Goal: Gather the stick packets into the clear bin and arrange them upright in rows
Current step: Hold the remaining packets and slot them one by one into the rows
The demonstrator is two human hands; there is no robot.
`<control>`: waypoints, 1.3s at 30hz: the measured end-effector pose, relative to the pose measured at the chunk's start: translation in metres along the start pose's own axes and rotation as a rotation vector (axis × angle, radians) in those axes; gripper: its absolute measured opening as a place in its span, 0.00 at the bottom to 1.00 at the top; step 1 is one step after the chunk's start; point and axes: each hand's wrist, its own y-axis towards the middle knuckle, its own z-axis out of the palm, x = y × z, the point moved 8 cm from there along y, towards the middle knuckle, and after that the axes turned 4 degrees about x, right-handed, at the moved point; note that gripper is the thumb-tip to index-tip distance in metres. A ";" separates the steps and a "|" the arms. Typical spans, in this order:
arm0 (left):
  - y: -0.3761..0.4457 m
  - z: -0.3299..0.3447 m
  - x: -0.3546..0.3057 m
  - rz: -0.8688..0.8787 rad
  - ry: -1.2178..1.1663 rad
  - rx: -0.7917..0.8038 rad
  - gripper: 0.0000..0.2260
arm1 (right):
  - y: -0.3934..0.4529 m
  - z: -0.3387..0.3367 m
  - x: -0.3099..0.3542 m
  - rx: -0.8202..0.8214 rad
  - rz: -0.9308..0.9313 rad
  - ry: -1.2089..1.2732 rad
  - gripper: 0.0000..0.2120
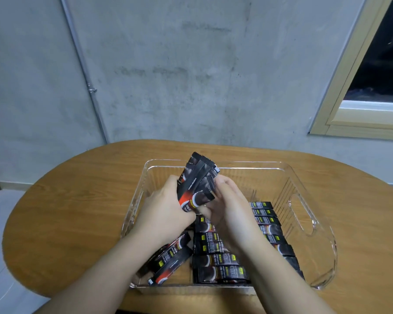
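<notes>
A clear plastic bin [309,243] with cut-out handles sits on the wooden table. Both hands hold a bunch of black-and-red stick packets [196,183] over the bin's middle, tilted up and to the right. My left hand [166,207] grips the bunch from the left and my right hand [227,205] closes on it from the right. Below, a row of packets [218,252] stands packed in the centre, and another row [272,225] lines up on the right. A few loose packets [170,259] lie slanted in the near left corner, partly hidden by my left forearm.
The oval wooden table [77,205] extends around the bin on all sides. A grey concrete wall stands behind it, with a window frame [359,114] at the upper right and a thin pipe [86,73] at the left.
</notes>
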 end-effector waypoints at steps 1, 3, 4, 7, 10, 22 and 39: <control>0.001 -0.006 -0.005 0.011 -0.002 -0.018 0.18 | -0.001 -0.005 0.001 -0.016 -0.026 -0.050 0.06; 0.002 -0.020 -0.014 0.029 -0.032 -0.052 0.16 | -0.006 -0.019 0.000 -0.054 -0.107 -0.417 0.05; 0.002 -0.028 -0.017 0.035 -0.053 -0.077 0.15 | -0.011 -0.022 -0.004 -0.046 -0.149 -0.664 0.04; 0.004 -0.056 -0.018 0.034 -0.106 -0.166 0.15 | -0.026 -0.019 -0.035 0.131 -0.206 -1.206 0.06; 0.005 -0.087 -0.014 0.036 -0.140 -0.262 0.17 | -0.030 -0.010 -0.057 0.304 -0.276 -1.514 0.15; -0.021 -0.085 0.068 -0.178 -0.158 -0.367 0.16 | -0.033 -0.001 -0.057 0.391 -0.381 -1.580 0.26; 0.008 -0.033 0.063 -0.166 -0.346 -0.173 0.13 | -0.024 -0.066 -0.025 0.308 -0.192 -1.820 0.25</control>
